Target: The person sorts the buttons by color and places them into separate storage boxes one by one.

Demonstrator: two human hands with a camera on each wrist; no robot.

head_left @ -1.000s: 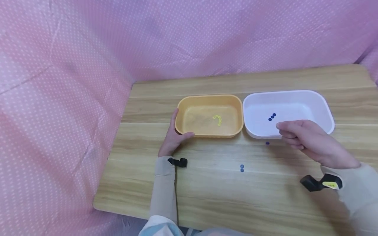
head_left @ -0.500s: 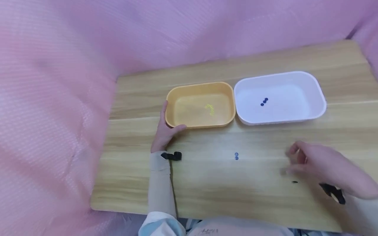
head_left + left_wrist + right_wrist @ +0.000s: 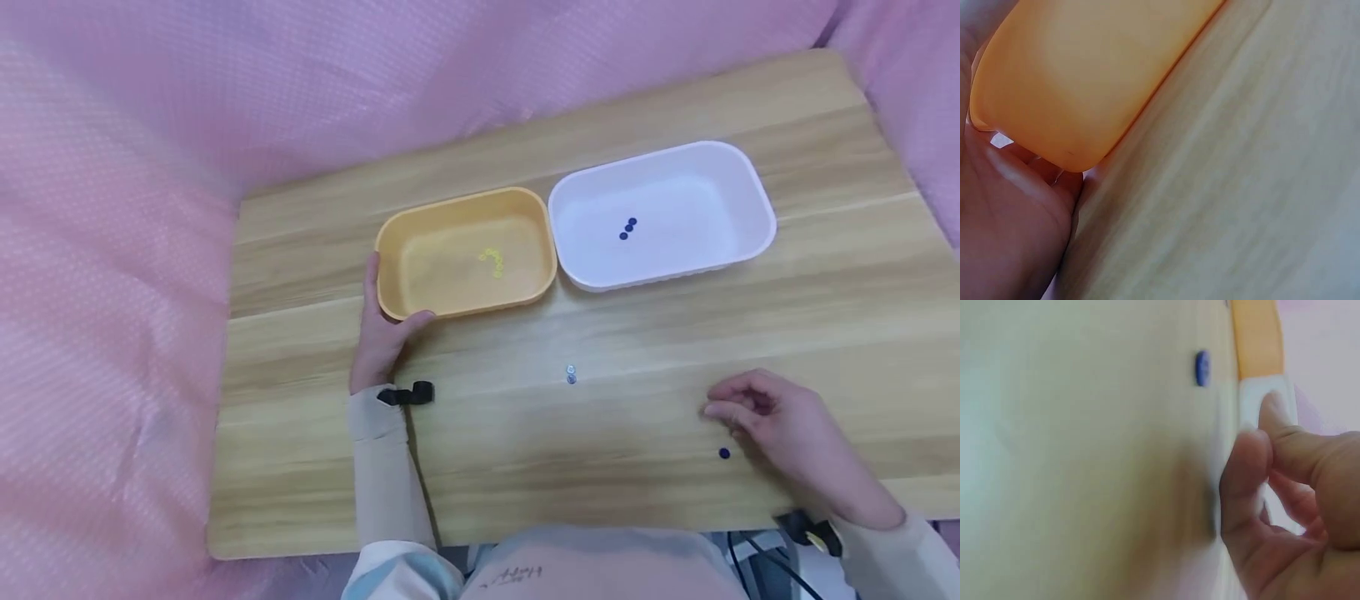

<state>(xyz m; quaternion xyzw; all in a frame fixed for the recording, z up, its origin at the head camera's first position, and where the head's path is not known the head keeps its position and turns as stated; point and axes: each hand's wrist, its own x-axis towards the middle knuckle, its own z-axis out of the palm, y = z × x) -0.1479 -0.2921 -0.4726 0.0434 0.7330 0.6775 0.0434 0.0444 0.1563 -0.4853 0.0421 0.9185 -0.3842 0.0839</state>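
Observation:
My left hand (image 3: 378, 337) grips the near left corner of a yellow-orange plastic bin (image 3: 465, 307), thumb along its front wall and fingers at its side; the left wrist view shows the bin's wall (image 3: 1085, 112) against the palm. Several small yellow ring-like pieces (image 3: 495, 261) lie inside. Low over the tabletop at the right, my right hand (image 3: 780, 433) has loosely bent fingers with nothing visible between them. Just beside it lies a dark blue button (image 3: 723, 453). In the right wrist view, a blue button (image 3: 1202, 369) lies apart from the fingertips (image 3: 1247, 450).
A white bin (image 3: 663, 271) stands right of the yellow-orange one, nearly touching it, with 3 dark blue buttons (image 3: 628, 228) inside. Two shiny buttons (image 3: 572, 374) lie mid-table. The wooden table's (image 3: 570, 483) front edge is near the body; pink dotted cloth (image 3: 360, 75) hangs behind.
My right hand has moved from over the white bin down toward the table's front. A button seen before that bin is gone from there; one now lies by the hand. The head view has shifted.

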